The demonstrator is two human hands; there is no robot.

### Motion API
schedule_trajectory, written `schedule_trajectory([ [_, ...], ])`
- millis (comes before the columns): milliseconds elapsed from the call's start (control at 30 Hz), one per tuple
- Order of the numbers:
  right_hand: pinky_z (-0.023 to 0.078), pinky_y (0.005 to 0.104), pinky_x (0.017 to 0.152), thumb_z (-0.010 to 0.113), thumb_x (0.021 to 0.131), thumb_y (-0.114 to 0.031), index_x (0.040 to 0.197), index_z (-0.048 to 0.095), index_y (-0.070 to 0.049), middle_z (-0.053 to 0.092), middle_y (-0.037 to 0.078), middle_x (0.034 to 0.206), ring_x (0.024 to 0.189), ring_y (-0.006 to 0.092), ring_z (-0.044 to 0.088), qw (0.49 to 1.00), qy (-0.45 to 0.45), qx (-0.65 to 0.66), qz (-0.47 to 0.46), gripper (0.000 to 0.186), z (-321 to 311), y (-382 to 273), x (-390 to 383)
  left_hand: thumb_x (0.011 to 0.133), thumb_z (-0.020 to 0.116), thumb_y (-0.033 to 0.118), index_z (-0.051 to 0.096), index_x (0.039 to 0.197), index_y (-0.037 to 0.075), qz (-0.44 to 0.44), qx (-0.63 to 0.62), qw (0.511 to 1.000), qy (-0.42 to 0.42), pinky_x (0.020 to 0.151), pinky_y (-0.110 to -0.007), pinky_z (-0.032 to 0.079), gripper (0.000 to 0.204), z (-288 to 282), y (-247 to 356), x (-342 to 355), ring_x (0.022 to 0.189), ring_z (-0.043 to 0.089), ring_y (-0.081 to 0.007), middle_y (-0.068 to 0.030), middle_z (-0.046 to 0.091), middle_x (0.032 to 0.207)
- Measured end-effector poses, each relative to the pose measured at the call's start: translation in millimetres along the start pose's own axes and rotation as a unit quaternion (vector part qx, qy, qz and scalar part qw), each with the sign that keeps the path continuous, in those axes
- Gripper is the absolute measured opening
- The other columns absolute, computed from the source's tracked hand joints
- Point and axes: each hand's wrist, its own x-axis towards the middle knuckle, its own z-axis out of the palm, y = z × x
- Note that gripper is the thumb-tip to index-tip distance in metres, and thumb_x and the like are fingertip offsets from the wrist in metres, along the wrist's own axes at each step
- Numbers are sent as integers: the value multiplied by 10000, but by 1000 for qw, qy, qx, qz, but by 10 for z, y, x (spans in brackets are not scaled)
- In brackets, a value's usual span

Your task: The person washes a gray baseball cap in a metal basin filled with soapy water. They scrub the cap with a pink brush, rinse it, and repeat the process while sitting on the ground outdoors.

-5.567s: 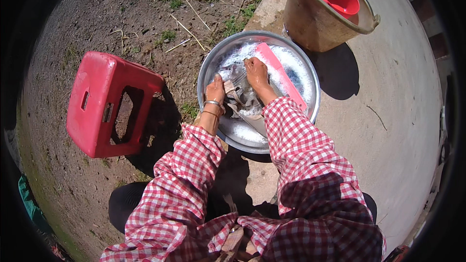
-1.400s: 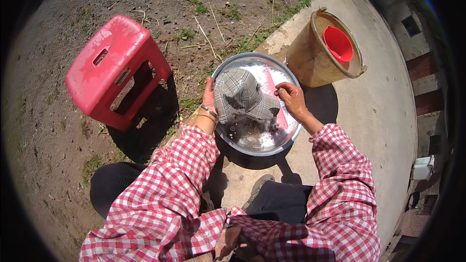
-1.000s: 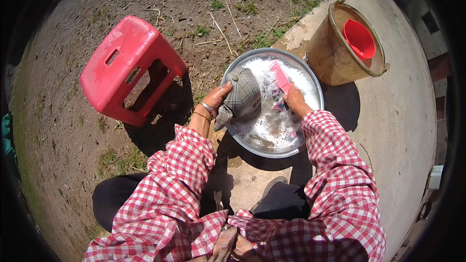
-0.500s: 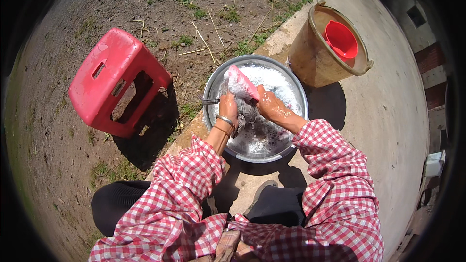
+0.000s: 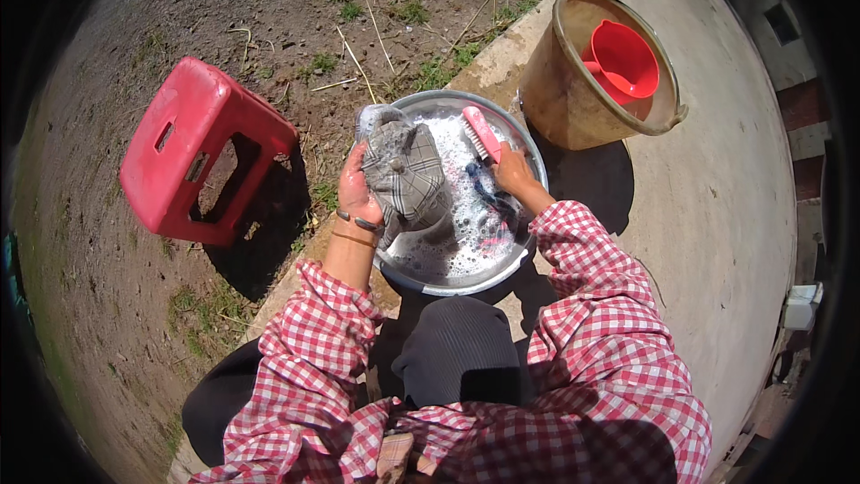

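Observation:
A wet grey plaid cap [image 5: 405,170], dabbed with suds, is held over the left part of a metal basin [image 5: 455,287]. My left hand [image 5: 356,190] grips it by its left edge, some fingers hidden behind the cloth. In my right hand [image 5: 517,172] is a pink scrubbing brush [image 5: 485,136], its white bristles turned toward the cap but apart from it. Foamy water [image 5: 452,246] fills the basin, and dark blue cloth [image 5: 484,184] shows in the suds beside my right hand.
At the far right stands a brown bucket [image 5: 555,94] with a red scoop [image 5: 624,58] inside. A red plastic stool [image 5: 202,152] is on the dirt to the left. The basin sits at the concrete edge, just beyond my knee [image 5: 461,354].
The brush has come off the cloth and moved right with my right hand. My left hand has shifted left, turning the cap so its plaid crown shows. My knee has risen into view.

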Motion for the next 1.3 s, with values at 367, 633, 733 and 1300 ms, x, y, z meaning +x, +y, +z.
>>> schedule_trajectory([
  [367, 387, 233, 471, 579, 805, -224, 984, 531, -46, 539, -3, 719, 562, 104, 483, 626, -332, 699, 97, 256, 286, -183, -608, 794, 532, 296, 573, 1041, 29, 151, 55, 977, -137, 883, -419, 422, 366, 1034, -28, 255, 964, 565, -274, -107, 596, 1049],
  [633, 444, 303, 422, 491, 762, -81, 1079, 429, -1, 589, 172, 882, 539, 187, 542, 841, -184, 471, 194, 333, -446, 242, -888, 817, 494, 366, 521, 1136, 30, 122, 24, 992, 25, 914, -473, 387, 464, -181, -408, 0, 1016, 532, -309, -140, 553, 1127],
  [733, 407, 419, 838, 477, 746, -34, 1278, 161, 70, 537, 299, 996, 962, 388, 535, 985, 18, 155, 81, 627, -59, 168, -415, 831, 475, 403, 497, 1155, 23, 111, 4, 957, 268, 891, -472, 410, 500, -709, -591, -102, 1004, 541, -315, -136, 548, 1132],
  [1300, 427, 369, 629, 450, 868, -139, 1172, 495, -27, 567, 261, 768, 701, 368, 571, 964, -100, 159, -188, 327, -773, -1348, -890, 828, 533, 234, 587, 896, 59, 172, 59, 962, 202, 738, -336, 487, 196, -796, -643, -138, 775, 606, -183, -58, 627, 869],
])
